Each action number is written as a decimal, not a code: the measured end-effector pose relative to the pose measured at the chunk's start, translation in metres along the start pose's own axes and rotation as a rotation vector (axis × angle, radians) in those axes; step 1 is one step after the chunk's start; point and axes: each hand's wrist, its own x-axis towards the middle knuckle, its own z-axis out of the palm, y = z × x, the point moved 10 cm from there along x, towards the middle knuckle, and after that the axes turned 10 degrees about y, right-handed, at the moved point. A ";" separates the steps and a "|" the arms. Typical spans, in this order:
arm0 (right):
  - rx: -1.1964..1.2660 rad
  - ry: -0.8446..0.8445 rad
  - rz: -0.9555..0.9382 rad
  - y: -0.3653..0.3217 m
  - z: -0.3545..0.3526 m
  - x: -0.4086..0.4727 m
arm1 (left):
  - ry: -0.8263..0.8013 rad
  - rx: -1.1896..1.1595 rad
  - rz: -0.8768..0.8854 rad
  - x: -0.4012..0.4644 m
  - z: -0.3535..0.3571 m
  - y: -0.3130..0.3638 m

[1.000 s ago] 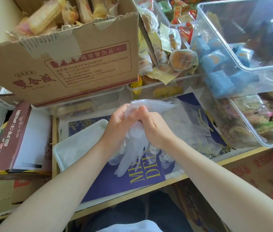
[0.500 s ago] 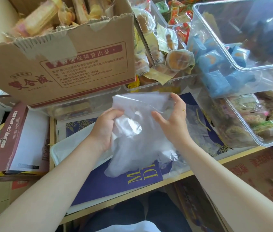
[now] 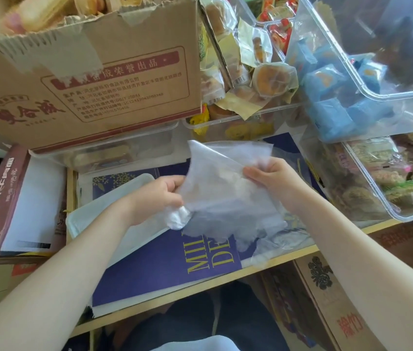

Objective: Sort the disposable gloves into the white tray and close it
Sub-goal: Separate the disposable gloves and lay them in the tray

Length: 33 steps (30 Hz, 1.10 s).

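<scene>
Thin clear disposable gloves (image 3: 225, 196) hang as a flat sheet between both hands above the blue printed sheet (image 3: 164, 259). My left hand (image 3: 159, 198) grips their left edge, with a scrunched white wad of plastic under its fingers. My right hand (image 3: 273, 177) pinches the right edge. The white tray (image 3: 114, 198) lies open on the table just left of and under my left hand. More clear plastic lies on the table below the held gloves, near the front edge.
A cardboard box (image 3: 86, 79) full of snacks overhangs the back left. Clear bins of wrapped snacks (image 3: 382, 173) crowd the right and back. A maroon box (image 3: 5, 198) lies at far left. The wooden table edge (image 3: 200, 285) runs along the front.
The gloves went from bunched between close hands to spread flat. My hands moved apart, the left dropping toward the tray, the right shifting further right.
</scene>
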 end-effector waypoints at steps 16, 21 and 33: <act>-0.611 0.343 -0.377 0.026 -0.021 0.012 | 0.623 0.161 -0.003 0.041 0.007 -0.010; -0.627 0.366 -1.008 -0.019 0.012 -0.028 | 0.670 0.234 0.021 0.040 0.010 -0.008; 0.095 -0.679 -0.011 0.028 0.053 0.002 | 0.728 0.379 0.297 0.025 0.026 0.018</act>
